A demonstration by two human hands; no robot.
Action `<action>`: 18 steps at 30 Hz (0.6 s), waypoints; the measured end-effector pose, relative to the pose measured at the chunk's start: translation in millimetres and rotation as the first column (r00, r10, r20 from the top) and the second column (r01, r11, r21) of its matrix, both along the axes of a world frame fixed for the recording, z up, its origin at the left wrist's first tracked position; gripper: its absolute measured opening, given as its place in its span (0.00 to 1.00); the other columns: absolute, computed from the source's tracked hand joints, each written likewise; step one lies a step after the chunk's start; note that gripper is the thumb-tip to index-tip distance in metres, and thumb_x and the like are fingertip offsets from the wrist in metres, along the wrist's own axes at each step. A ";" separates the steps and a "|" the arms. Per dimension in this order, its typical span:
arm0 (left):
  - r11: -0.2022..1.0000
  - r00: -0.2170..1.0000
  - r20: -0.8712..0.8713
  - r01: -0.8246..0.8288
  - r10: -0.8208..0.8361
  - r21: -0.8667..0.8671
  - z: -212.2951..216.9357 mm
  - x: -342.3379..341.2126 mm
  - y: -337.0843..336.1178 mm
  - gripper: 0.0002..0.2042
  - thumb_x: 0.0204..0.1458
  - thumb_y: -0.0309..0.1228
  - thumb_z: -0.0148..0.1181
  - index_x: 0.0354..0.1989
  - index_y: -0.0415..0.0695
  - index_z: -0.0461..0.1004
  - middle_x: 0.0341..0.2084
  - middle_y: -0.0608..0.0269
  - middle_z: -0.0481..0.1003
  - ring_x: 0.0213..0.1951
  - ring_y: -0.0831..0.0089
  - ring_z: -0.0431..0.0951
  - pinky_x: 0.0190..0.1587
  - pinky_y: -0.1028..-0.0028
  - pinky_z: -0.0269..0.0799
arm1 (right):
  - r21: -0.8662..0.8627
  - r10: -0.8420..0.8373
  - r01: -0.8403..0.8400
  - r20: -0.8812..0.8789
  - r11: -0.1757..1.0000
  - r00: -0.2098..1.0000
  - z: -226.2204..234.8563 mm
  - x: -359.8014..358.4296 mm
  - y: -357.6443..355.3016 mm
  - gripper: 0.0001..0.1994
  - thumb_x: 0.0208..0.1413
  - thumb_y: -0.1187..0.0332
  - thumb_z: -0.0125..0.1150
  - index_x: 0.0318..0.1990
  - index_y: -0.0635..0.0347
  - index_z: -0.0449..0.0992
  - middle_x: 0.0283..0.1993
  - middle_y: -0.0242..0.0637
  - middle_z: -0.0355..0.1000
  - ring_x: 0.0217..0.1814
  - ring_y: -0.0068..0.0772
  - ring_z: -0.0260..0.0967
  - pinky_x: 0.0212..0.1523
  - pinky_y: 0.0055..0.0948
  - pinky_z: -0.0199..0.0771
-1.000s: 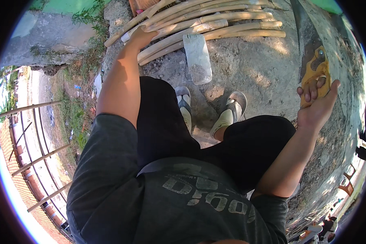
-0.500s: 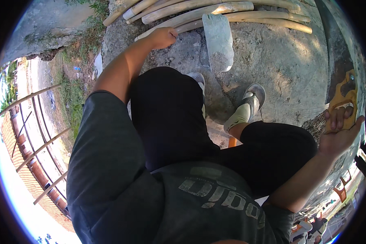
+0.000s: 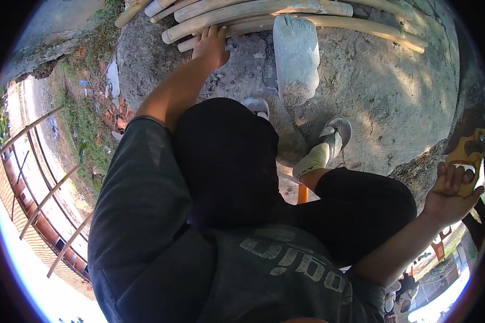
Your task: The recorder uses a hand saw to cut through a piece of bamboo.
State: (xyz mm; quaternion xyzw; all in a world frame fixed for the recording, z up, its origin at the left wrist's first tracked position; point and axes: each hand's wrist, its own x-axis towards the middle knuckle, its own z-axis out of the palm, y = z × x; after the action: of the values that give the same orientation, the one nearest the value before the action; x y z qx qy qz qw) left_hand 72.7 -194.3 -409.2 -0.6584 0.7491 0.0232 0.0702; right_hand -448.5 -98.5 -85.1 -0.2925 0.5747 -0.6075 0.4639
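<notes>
Landmark: pale grey oblong concrete block [image 3: 296, 56], lying on rough grey concrete ground [image 3: 393, 91], one end against the poles.

- Bundle of long pale tan bamboo poles [image 3: 253, 12]: lies across top of view, just behind the block; pole ends stick out to block's left.
- Left hand [image 3: 210, 46]: left of block, arm stretched fwd, palm down, fingers spread flat on the nearest pole ends; pressing, not wrapped round; touching.
- Yellow-handled handsaw w/ dark blade [image 3: 466, 153]: well to right of block, at view's edge, blade running up along the rim.
- Right hand [image 3: 452, 194]: right of & below block, fingers hooked on the saw's yellow handle; thumb side not clear.
- Hands well apart, one either side of block.
- Grey sandals: one [image 3: 256, 106] just below block, other [image 3: 334, 134] below-right, w/ light sock.
- Dark shorts, dark grey printed T-shirt [image 3: 226, 269]: fill lower centre.
- Grass & rubble strip [image 3: 91, 118]: far left of block.
</notes>
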 end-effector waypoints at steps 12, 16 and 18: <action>0.984 0.986 0.014 -0.165 0.164 0.074 1.9 -17.8 -33.3 0.26 0.53 0.47 0.63 0.58 0.51 0.67 0.53 0.55 0.68 0.60 0.56 0.67 0.59 0.53 0.66 | 0.077 -0.049 0.051 -0.024 0.996 0.999 -5.2 42.4 -15.2 0.24 0.70 0.45 0.30 0.31 0.52 0.63 0.17 0.26 0.47 0.19 0.23 0.44 0.39 0.34 0.59; 0.994 0.993 -0.060 -0.108 0.106 -0.036 1.1 -6.4 -27.9 0.26 0.54 0.48 0.62 0.56 0.49 0.67 0.51 0.54 0.72 0.57 0.54 0.71 0.59 0.53 0.66 | 0.039 0.042 -0.043 0.026 0.998 0.999 -6.7 40.5 -13.2 0.23 0.70 0.45 0.33 0.31 0.53 0.62 0.17 0.27 0.47 0.19 0.23 0.44 0.39 0.34 0.58; 0.994 0.989 -0.099 -0.110 0.110 0.009 12.4 9.9 -26.4 0.27 0.53 0.49 0.62 0.56 0.48 0.67 0.48 0.54 0.75 0.54 0.52 0.74 0.57 0.54 0.68 | 0.047 0.002 -0.002 0.008 0.999 1.000 -6.6 51.2 -15.5 0.23 0.70 0.45 0.32 0.31 0.53 0.62 0.17 0.27 0.48 0.19 0.23 0.44 0.39 0.34 0.58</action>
State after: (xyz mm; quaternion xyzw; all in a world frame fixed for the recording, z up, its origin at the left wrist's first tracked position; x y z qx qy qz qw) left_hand 82.6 -220.7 -396.8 -0.6966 0.7141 0.0608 0.0326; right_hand -397.3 -114.0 -91.7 -0.2796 0.5868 -0.5944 0.4735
